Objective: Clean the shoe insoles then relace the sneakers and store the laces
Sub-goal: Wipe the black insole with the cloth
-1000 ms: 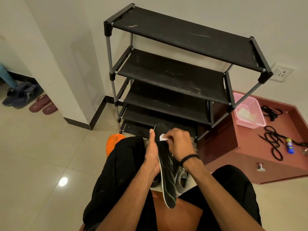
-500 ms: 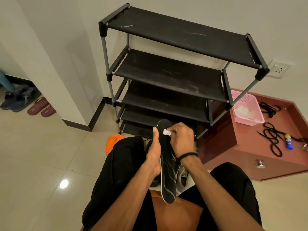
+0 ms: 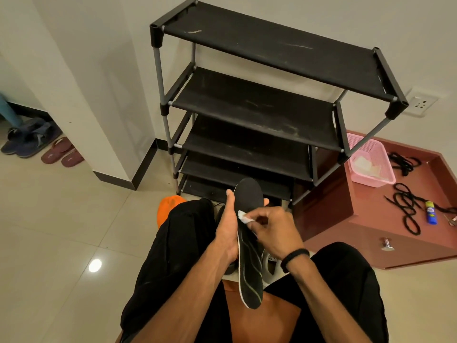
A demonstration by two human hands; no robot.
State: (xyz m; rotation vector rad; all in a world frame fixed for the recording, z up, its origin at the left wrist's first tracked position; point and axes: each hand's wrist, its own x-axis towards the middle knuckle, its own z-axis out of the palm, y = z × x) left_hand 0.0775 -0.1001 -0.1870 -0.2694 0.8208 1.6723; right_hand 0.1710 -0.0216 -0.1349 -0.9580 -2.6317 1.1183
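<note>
Nearest, between the person's black-trousered knees, a long dark insole (image 3: pixel 249 263) with pale curved lines and a light edge stands almost on end, heel down, rounded toe up. The left hand (image 3: pixel 228 231) grips its left edge, thumb straight up along the rim, fingertips curling round the far side. The right hand (image 3: pixel 274 231), a black band at the wrist, pinches a small white wad of cloth (image 3: pixel 243 217) and presses it on the insole's matte face. Below the hands, a light sneaker (image 3: pixel 270 264) peeks out, mostly hidden. Behind stands a shoe rack (image 3: pixel 259 105) of grey tubes and scuffed black fabric tiers. To its right, on a reddish-brown wooden cabinet (image 3: pixel 366 219), lie coiled black laces (image 3: pixel 405 209), a blue tube (image 3: pixel 431 212) and a pink perforated plastic basket (image 3: pixel 371 159).
</note>
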